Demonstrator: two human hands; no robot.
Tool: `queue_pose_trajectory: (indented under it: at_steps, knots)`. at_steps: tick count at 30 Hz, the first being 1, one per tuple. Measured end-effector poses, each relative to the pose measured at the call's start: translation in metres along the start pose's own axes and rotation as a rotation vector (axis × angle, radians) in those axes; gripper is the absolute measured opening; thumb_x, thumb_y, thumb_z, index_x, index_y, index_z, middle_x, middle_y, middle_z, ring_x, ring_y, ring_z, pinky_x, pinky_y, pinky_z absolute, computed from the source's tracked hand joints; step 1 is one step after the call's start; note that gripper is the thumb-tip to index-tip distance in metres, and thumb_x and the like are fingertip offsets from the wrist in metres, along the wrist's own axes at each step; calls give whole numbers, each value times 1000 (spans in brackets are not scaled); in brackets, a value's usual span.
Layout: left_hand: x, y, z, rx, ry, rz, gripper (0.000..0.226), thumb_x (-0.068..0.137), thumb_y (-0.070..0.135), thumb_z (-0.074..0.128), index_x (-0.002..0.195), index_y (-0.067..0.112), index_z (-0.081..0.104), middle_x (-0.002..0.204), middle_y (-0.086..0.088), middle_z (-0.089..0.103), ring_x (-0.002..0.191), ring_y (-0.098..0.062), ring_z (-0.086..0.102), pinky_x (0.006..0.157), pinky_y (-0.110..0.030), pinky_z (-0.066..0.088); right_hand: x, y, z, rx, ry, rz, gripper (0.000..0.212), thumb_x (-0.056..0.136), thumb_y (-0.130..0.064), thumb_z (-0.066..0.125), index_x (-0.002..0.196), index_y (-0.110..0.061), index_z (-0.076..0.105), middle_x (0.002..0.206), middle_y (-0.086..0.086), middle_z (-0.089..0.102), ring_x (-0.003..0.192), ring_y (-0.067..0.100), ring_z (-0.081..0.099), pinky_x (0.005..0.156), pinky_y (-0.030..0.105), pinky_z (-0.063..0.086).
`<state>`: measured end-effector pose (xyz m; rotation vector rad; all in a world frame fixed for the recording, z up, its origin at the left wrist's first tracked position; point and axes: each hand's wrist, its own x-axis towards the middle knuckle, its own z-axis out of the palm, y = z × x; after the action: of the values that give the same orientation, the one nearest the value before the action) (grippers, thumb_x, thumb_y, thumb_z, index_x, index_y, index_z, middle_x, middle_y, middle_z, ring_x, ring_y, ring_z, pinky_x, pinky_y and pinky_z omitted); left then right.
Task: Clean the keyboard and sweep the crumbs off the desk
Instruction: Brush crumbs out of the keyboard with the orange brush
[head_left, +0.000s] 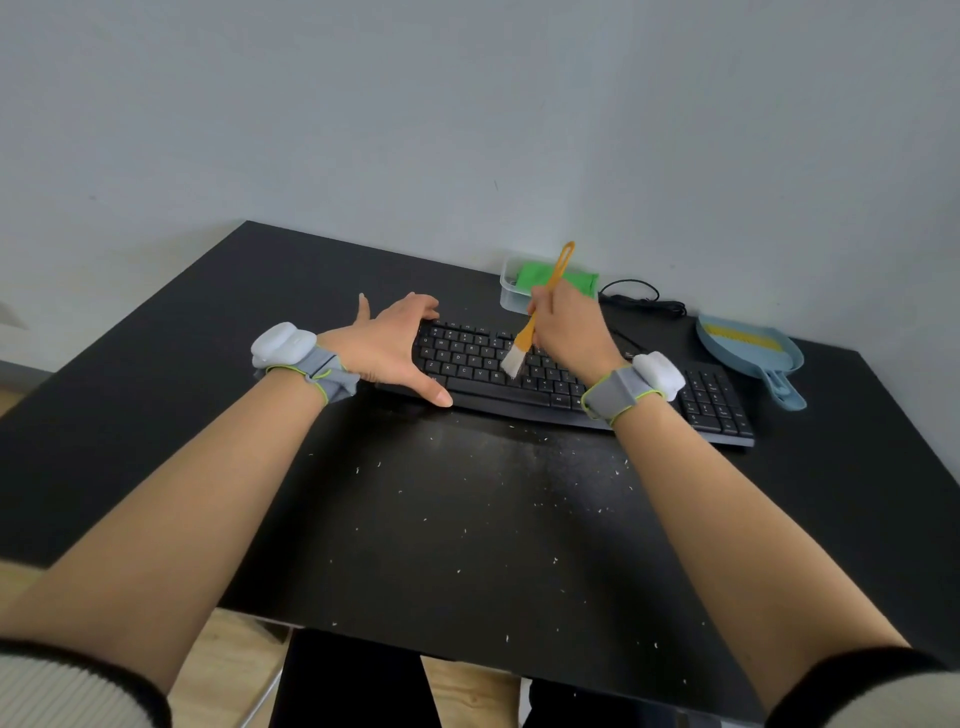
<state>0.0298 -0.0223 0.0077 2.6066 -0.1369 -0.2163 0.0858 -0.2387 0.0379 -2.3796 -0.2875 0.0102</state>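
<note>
A black keyboard (711, 400) lies across the back of the black desk (156, 395). My left hand (389, 348) grips the keyboard's left end, thumb at the front edge and fingers over the back edge. My right hand (569, 327) holds an orange-handled brush (545, 306) upright, its white bristles resting on the middle keys. White crumbs (498, 519) are scattered over the desk in front of the keyboard, down to the near edge.
A blue dustpan (753, 358) with a yellow comb strip lies right of the keyboard. A clear box (511, 299) holding a green cloth (535, 275) stands at the back by the wall, beside a coiled black cable (644, 301). The wall runs close behind.
</note>
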Motion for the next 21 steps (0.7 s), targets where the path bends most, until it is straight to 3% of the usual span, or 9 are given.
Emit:
queue_pose_trajectory:
  at_steps: [2,5,6,9,11,13,15,18,21]
  knots:
    - [0,0,1,4,-2,1,126,57,62,86,151,17,16,155,4,34,145,-21,28,114,-62,-18,-3,2,7,-41,-34,-25,30,103,-9,35,98,5,61,91,24,67,81,36,63,77,41,52]
    - [0,0,0,0,-9,-3,126,57,62,86,151,18,15,155,4,33,146,-21,28,114,-62,-18,5,6,0,42,-105,49,35,104,-14,34,78,-8,57,63,7,57,52,21,51,55,29,45]
    - [0,0,0,-2,-9,-4,126,57,62,86,151,18,15,155,5,33,146,-21,28,114,-62,-18,7,6,-3,68,-80,59,36,104,-17,35,75,-12,55,60,4,56,51,18,49,53,29,43]
    - [0,0,0,-3,-10,-8,127,56,62,86,151,18,15,155,5,34,146,-20,27,114,-62,-18,6,3,-2,41,-9,-4,33,103,-19,35,84,-6,59,74,13,67,68,31,60,74,38,52]
    - [1,0,1,3,-8,-7,127,56,63,86,151,18,15,155,5,34,146,-20,27,114,-63,-18,0,0,7,32,-27,-15,32,104,-14,35,92,1,61,84,21,69,77,36,62,79,42,53]
    - [0,0,1,7,-3,-9,126,56,63,86,151,18,16,154,5,34,146,-20,28,114,-63,-17,1,0,10,20,-102,-12,33,105,-15,34,85,-6,59,72,14,64,65,30,57,64,36,53]
    - [0,0,1,7,-3,-9,126,56,63,86,151,19,16,154,5,34,145,-20,28,114,-63,-17,4,-4,6,75,-125,27,37,105,-19,33,76,-14,55,58,5,57,50,22,49,47,27,43]
    - [0,0,0,2,3,-7,126,55,63,86,151,18,17,154,5,35,145,-20,29,114,-63,-16,5,-10,4,60,-53,-34,35,103,-17,35,73,-17,53,64,7,62,57,20,54,63,32,46]
    - [1,0,1,6,4,-7,127,55,63,86,151,18,17,154,5,35,145,-20,30,114,-63,-17,-1,-10,14,-5,-78,-9,32,103,-11,34,93,0,62,84,17,64,76,28,55,76,38,48]
